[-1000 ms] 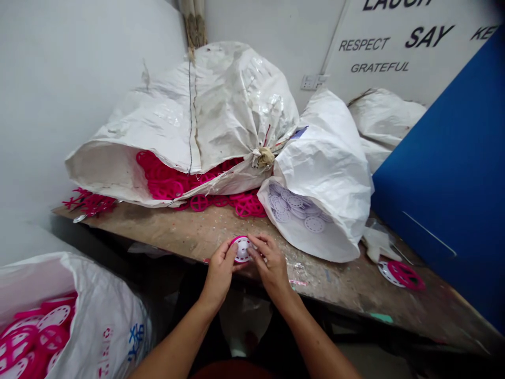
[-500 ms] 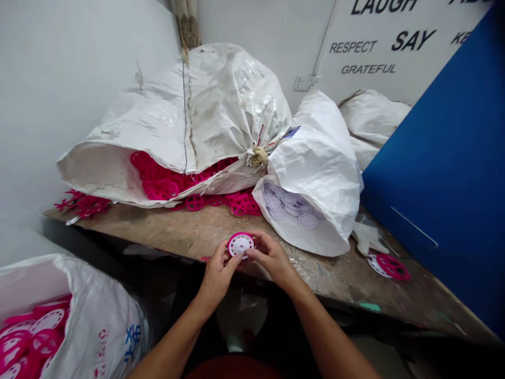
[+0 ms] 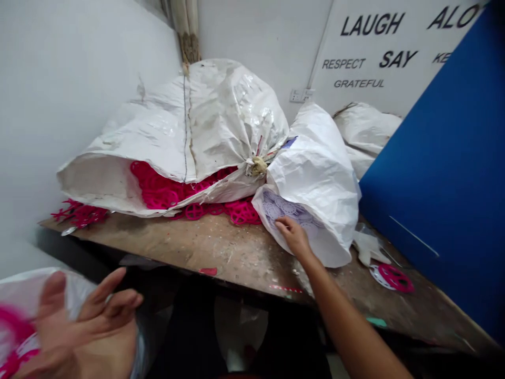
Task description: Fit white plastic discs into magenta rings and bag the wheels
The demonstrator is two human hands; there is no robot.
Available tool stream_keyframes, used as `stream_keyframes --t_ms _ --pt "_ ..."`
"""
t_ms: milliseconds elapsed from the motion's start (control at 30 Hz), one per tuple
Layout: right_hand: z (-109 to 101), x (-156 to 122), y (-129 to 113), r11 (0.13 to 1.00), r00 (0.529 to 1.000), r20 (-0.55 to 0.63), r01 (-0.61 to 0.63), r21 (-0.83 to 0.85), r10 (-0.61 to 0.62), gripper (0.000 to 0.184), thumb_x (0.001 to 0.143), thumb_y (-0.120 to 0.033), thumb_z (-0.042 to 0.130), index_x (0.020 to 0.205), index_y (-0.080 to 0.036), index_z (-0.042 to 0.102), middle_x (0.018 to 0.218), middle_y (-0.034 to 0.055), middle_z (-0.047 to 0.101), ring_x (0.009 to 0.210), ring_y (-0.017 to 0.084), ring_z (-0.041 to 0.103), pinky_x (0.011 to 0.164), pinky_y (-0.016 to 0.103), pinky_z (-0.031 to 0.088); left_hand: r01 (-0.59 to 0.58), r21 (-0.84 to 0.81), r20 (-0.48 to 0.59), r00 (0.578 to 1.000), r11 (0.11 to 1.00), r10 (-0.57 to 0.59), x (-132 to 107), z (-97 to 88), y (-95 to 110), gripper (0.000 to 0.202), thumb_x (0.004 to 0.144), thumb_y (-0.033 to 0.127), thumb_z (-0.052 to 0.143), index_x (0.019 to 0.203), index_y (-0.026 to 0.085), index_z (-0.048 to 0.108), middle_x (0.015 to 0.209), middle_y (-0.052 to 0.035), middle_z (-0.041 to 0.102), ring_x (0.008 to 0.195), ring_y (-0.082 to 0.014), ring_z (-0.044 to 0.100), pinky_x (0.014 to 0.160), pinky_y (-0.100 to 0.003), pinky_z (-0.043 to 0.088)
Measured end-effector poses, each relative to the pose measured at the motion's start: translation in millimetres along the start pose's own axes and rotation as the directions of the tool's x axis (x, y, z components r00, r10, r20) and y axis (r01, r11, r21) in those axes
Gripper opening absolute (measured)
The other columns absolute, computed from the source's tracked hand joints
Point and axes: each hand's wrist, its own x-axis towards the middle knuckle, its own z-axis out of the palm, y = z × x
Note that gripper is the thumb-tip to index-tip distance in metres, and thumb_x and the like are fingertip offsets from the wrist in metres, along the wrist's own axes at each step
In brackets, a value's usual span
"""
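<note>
Desk (image 3: 177, 245) is backed by white wall (image 3: 244, 31). Sack (image 3: 321, 168) is laid mouth-forward at view's three o'clock, presumably easing reach; right hand (image 3: 294, 237) is held before pale discs (image 3: 286, 206) inside, grip unclear. Left hand (image 3: 89, 329) is spread beside blurred pink disc (image 3: 21, 322), eight o'clock.
</note>
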Motion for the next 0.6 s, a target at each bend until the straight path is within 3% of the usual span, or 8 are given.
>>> stream_keyframes --t_ms 67,100,167,233,367,433,533,600 --pt "2.9 16.6 17.3 0.995 1.0 -0.01 -0.017 -0.098 0.016 0.033 0.088 -0.036 0.048 0.107 -0.014 0.062 0.104 0.0123 0.066 0.091 0.023 0.062 0.077 0.033 0.046 -0.049 0.016 0.094 0.994 0.999 0.047 13.9 7.4 -9.0 0.063 0.072 0.049 0.062 0.13 0.044 0.037 0.102 0.0044 0.069 0.07 -0.0169 0.065 0.066 -0.033 0.056" --pt "5.9 22.1 22.6 0.991 1.0 -0.007 -0.012 -0.131 0.011 0.035 0.086 -0.037 0.051 0.11 -0.013 0.061 0.105 0.015 0.065 0.091 0.025 0.061 0.076 0.034 0.045 -0.047 0.099 0.157 0.987 0.994 0.031 25.8 15.9 -21.1 0.064 0.072 0.041 0.066 0.13 0.038 0.039 0.102 0.0014 0.069 0.076 -0.0179 0.066 0.069 -0.033 0.055" --pt "12.3 28.9 27.5 0.978 1.0 0.004 0.012 -0.21 -0.011 0.038 0.083 -0.036 0.055 0.112 -0.012 0.06 0.103 0.0175 0.064 0.089 0.026 0.062 0.073 0.035 0.045 -0.091 0.304 0.268 0.963 0.948 0.007 59.6 36.5 -53.5 0.049 0.076 0.035 0.063 0.121 0.023 0.049 0.113 -0.0078 0.065 0.096 -0.0209 0.064 0.084 -0.036 0.052" --pt "16.8 32.3 28.8 0.96 0.999 0.018 0.047 -0.276 -0.044 0.037 0.084 -0.035 0.054 0.112 -0.013 0.06 0.099 0.0163 0.066 0.086 0.026 0.063 0.07 0.034 0.044 -0.164 0.506 0.253 0.967 0.847 0.036 100.6 56.0 -85.6 0.037 0.081 0.03 0.054 0.115 0.017 0.051 0.119 -0.012 0.06 0.103 -0.0201 0.061 0.088 -0.034 0.05" --pt "15.3 33.7 33.0 0.928 0.99 0.066 0.137 -0.346 -0.122 0.031 0.085 -0.035 0.05 0.109 -0.018 0.061 0.097 0.0099 0.07 0.084 0.024 0.065 0.069 0.031 0.045 -0.18 0.625 0.225 0.973 0.759 0.046 164.0 82.5 -124.7 0.042 0.077 0.021 0.059 0.117 0.014 0.049 0.115 -0.0142 0.061 0.101 -0.0208 0.061 0.086 -0.033 0.049" --pt "11.2 30.6 37.2 0.92 0.984 0.083 0.175 -0.35 -0.156 0.029 0.086 -0.036 0.047 0.106 -0.021 0.063 0.097 0.0072 0.071 0.084 0.023 0.066 0.068 0.029 0.045 -0.199 0.677 0.244 0.969 0.709 0.039 176.1 89.3 -134.3 0.044 0.076 0.02 0.06 0.118 0.014 0.049 0.104 -0.0119 0.065 0.094 -0.021 0.063 0.083 -0.033 0.048" --pt "6.3 20.3 42.0 0.92 0.978 0.066 0.209 -0.331 -0.198 0.028 0.089 -0.035 0.042 0.095 -0.023 0.066 0.092 0.0036 0.072 0.081 0.021 0.066 0.069 0.028 0.045 -0.246 0.737 0.302 0.953 0.63 0.018 173.7 94.2 -144.2 0.039 0.078 0.021 0.058 0.116 0.016 0.053 0.087 -0.0067 0.067 0.082 -0.0203 0.064 0.078 -0.033 0.048" --pt "5.7 12.7 42.3 0.918 0.975 0.025 0.217 -0.331 -0.221 0.029 0.09 -0.033 0.04 0.091 -0.022 0.067 0.091 0.0041 0.071 0.082 0.02 0.066 0.072 0.029 0.045 -0.291 0.756 0.349 0.937 0.586 0.015 165.8 96.8 -148.6 0.034 0.08 0.025 0.057 0.113 0.017 0.056 0.092 -0.0076 0.065 0.081 -0.0197 0.064 0.076 -0.031 0.047"
